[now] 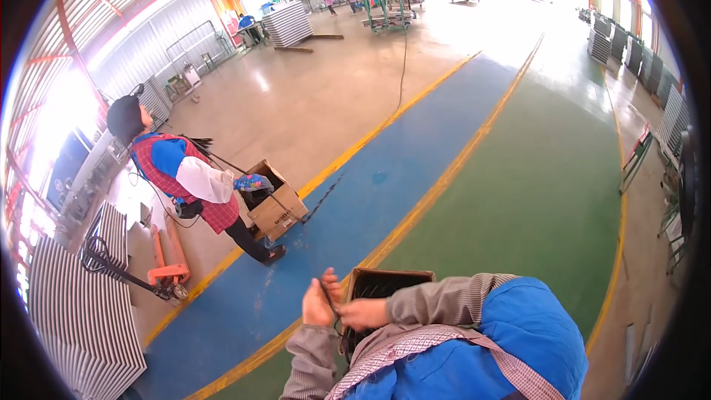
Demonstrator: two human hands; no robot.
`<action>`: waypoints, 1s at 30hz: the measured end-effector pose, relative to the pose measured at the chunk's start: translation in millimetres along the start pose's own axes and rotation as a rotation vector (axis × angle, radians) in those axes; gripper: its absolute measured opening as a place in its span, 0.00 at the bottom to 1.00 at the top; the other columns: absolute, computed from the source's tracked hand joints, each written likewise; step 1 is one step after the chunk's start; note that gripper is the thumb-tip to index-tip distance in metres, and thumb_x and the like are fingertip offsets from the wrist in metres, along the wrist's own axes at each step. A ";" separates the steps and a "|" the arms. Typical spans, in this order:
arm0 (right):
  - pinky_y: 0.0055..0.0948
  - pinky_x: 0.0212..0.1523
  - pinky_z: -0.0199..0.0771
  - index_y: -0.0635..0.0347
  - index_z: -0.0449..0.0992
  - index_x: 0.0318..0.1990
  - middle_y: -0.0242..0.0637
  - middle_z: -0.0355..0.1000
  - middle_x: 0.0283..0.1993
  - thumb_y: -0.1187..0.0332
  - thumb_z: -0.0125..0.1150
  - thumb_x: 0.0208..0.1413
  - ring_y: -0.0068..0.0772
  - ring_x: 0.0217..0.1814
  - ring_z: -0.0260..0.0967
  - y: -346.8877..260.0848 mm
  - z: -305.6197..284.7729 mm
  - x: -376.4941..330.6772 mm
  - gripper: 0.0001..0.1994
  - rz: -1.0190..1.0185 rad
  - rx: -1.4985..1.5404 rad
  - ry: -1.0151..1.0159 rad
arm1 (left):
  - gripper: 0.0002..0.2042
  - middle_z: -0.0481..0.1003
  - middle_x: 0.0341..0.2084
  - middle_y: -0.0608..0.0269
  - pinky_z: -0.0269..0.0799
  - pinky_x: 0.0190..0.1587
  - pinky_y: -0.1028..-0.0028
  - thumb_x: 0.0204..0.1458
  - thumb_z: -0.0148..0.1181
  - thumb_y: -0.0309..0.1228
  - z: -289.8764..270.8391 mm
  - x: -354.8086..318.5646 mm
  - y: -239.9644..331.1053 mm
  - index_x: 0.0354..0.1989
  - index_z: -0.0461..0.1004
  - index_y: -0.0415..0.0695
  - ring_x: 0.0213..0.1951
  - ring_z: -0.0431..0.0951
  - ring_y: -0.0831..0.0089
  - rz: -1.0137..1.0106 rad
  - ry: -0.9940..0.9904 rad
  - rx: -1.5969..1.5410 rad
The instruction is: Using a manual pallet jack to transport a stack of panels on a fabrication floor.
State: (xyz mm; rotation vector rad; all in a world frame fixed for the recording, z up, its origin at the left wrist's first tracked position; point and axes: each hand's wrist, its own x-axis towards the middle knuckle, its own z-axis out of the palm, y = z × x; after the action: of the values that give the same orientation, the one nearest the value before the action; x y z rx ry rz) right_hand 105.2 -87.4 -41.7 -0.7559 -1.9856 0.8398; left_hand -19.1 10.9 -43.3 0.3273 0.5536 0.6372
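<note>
My left hand [319, 307] is raised with its fingers bent upward around a thin dark cord [328, 298]. Close beside it, my right hand [364, 314] is closed, with its fingertips on the lower part of this cord. What kind of cord it is stays too small and blurred to make out. Below and behind my hands stands an open cardboard box [392, 275] with dark contents, partly covered by my right forearm and apron.
At left a person [192, 170] in a checked apron stands beside another cardboard box [274, 216] with a dark chain on the floor. An orange pallet jack [169, 267] and stacked grey panels [81, 318] are farther left. Yellow lines [433, 196] divide blue and green floor.
</note>
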 end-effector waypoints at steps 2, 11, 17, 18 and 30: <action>0.23 0.24 0.63 0.64 0.66 0.29 0.41 0.60 0.24 0.66 0.44 0.54 0.28 0.24 0.62 7.1 14.4 -4.5 0.10 0.007 -0.172 -0.382 | 0.18 0.65 0.21 0.69 0.57 0.21 0.81 0.56 0.35 0.41 0.7 -2.8 22.4 0.40 0.65 0.40 0.19 0.61 0.80 0.027 -0.109 -0.042; 0.28 0.22 0.62 0.61 0.65 0.35 0.35 0.67 0.27 0.54 0.35 0.57 0.30 0.23 0.61 84.1 -81.0 43.3 0.18 0.980 1.276 0.641 | 0.12 0.61 0.19 0.71 0.50 0.20 0.85 0.56 0.37 0.36 39.4 -67.0 -70.8 0.40 0.62 0.41 0.19 0.56 0.85 -0.090 -0.306 0.994; 0.28 0.23 0.64 0.61 0.65 0.29 0.34 0.62 0.22 0.65 0.44 0.52 0.27 0.23 0.62 15.5 -19.3 32.9 0.08 0.160 -0.068 0.179 | 0.16 0.68 0.32 0.62 0.66 0.38 0.76 0.56 0.36 0.39 5.3 -31.2 -26.2 0.47 0.61 0.42 0.33 0.68 0.72 0.104 -0.057 0.193; 0.32 0.30 0.64 0.62 0.65 0.31 0.43 0.64 0.26 0.65 0.44 0.52 0.34 0.29 0.65 -0.7 -3.6 13.1 0.09 0.267 0.336 -0.046 | 0.17 0.69 0.31 0.62 0.66 0.36 0.76 0.55 0.38 0.40 -0.3 -26.2 -9.4 0.46 0.62 0.42 0.31 0.69 0.74 0.169 -0.059 0.097; 0.20 0.16 0.52 0.59 0.64 0.30 0.28 0.61 0.21 0.57 0.32 0.59 0.19 0.16 0.52 40.2 -86.4 62.9 0.18 0.901 1.341 0.639 | 0.10 0.58 0.15 0.71 0.51 0.19 0.84 0.55 0.38 0.31 33.8 -66.2 -66.6 0.33 0.65 0.38 0.17 0.55 0.83 -0.121 -0.349 0.831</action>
State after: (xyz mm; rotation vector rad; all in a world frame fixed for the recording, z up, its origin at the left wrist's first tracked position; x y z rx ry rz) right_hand 157.5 8.0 -7.1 -0.8485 -0.1851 1.8143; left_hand -12.5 -86.0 -20.5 1.1536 0.4743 0.1920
